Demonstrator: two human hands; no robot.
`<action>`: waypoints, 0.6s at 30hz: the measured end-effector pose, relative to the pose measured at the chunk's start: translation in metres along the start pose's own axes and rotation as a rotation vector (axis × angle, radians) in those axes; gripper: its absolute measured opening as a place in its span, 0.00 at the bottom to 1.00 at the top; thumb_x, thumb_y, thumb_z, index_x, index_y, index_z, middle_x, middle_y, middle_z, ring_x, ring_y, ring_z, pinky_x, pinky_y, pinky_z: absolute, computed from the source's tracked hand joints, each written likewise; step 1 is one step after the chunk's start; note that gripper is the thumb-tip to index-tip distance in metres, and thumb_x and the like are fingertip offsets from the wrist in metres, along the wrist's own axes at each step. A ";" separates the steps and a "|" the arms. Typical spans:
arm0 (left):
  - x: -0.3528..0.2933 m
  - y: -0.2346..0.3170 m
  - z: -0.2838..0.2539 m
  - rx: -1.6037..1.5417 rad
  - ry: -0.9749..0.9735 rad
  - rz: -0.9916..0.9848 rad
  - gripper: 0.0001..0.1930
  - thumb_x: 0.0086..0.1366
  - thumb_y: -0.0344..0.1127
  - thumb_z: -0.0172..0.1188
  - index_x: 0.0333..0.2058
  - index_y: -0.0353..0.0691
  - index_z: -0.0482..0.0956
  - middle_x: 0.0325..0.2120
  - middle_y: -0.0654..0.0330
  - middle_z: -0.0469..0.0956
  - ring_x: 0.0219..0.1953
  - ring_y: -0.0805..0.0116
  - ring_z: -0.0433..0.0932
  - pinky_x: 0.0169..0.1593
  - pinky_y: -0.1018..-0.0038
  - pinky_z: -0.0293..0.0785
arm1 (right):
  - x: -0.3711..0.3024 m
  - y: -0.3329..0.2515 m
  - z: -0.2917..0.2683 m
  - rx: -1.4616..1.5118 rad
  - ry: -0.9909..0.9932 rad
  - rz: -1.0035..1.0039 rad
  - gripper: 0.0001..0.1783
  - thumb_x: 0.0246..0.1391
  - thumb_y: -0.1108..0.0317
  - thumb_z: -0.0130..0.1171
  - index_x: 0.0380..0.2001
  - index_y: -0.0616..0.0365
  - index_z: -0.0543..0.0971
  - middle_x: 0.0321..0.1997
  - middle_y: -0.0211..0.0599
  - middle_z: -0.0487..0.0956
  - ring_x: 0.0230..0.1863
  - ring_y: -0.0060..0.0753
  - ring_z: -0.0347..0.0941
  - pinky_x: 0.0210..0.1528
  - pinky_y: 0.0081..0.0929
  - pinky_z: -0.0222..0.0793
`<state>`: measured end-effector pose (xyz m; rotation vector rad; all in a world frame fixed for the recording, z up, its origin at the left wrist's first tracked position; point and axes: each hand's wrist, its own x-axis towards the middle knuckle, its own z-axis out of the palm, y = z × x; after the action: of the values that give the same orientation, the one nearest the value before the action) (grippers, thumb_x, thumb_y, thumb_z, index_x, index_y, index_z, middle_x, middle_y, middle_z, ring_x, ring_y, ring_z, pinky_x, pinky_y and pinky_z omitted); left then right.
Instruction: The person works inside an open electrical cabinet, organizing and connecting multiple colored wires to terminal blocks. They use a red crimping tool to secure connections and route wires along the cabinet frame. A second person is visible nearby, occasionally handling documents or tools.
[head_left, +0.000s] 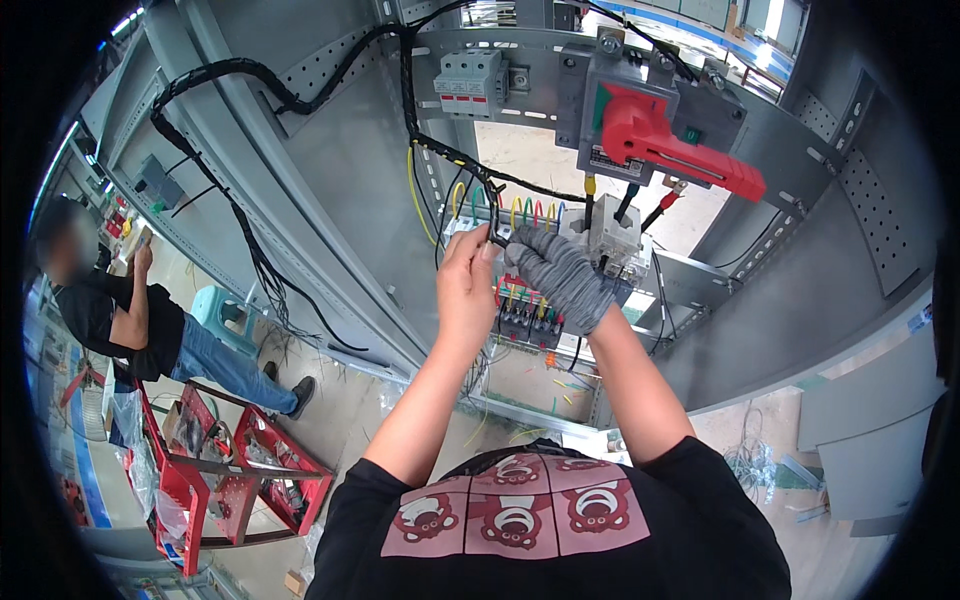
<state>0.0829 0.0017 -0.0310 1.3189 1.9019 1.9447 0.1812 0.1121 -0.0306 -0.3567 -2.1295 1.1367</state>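
My bare left hand (466,285) pinches the lower end of a black wrapped cable bundle (493,203) inside a grey metal cabinet. Close beside it, my right hand (566,276), in a grey knitted glove, has its fingers closed at the same spot on the bundle; the fingertips are partly hidden. Behind the hands runs a row of thin wires with yellow, green, red and blue ends (540,210). Below the glove sits a dark terminal block (530,322) with coloured wires. A grey block-shaped device (616,228) is right of the glove.
Above right is a grey switch with a red handle (680,150); a pale breaker (470,82) is left of it. A black harness (270,80) crosses the cabinet. At left, another person (120,310) stands by a red tool cart (225,480) and a teal stool (224,318).
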 end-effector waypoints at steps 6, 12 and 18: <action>0.012 0.030 -0.022 -0.664 -0.322 -0.426 0.17 0.68 0.27 0.45 0.55 0.35 0.68 0.47 0.58 0.71 0.35 0.71 0.76 0.40 0.76 0.70 | 0.019 0.030 0.006 0.775 -0.359 0.369 0.17 0.55 0.69 0.57 0.48 0.56 0.75 0.38 0.26 0.78 0.36 0.15 0.72 0.36 0.13 0.70; 0.023 0.015 -0.041 0.338 -0.260 0.043 0.11 0.62 0.37 0.57 0.37 0.34 0.75 0.28 0.58 0.80 0.32 0.63 0.79 0.33 0.71 0.71 | 0.014 0.013 0.025 0.287 -0.046 0.207 0.12 0.58 0.63 0.53 0.40 0.60 0.77 0.30 0.36 0.79 0.32 0.23 0.74 0.36 0.23 0.71; -0.014 0.052 -0.022 1.054 -0.303 0.008 0.14 0.58 0.44 0.58 0.29 0.39 0.69 0.17 0.56 0.77 0.23 0.49 0.77 0.27 0.58 0.71 | 0.026 -0.021 0.015 -0.135 -0.174 0.283 0.17 0.56 0.56 0.56 0.37 0.59 0.79 0.21 0.32 0.77 0.23 0.23 0.74 0.28 0.23 0.68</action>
<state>0.1022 -0.0339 0.0111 1.6437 2.8061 0.5653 0.1536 0.1036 -0.0080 -0.6602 -2.3699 1.2203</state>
